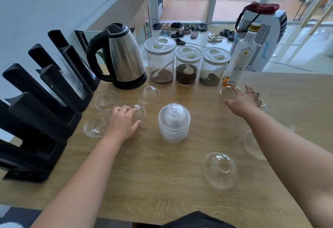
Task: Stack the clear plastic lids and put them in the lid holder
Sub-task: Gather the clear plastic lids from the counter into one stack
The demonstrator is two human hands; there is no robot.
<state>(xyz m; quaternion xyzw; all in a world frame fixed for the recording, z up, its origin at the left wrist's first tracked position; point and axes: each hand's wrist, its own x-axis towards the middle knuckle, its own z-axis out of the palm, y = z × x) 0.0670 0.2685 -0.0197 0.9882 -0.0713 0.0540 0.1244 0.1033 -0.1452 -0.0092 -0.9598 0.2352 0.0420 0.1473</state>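
A stack of clear dome lids (174, 122) stands upright mid-table. Loose clear lids lie around it: one by the kettle (148, 94), two at the left (107, 100) (95, 124), one near the front (220, 170), one under my right forearm (251, 145). My left hand (122, 121) is curled over a dome lid (140, 112), fingers touching it. My right hand (243, 101) reaches to a lid (227, 91) at the foot of the bottle, fingertips on its rim. The black lid holder (45, 105) stands at the left edge with some lids in its slots.
A steel kettle (122, 56) stands at the back left. Three clear jars with white lids (186, 65) and a glass bottle (239, 56) line the table's far edge. The wooden table (162, 182) ends just beyond them.
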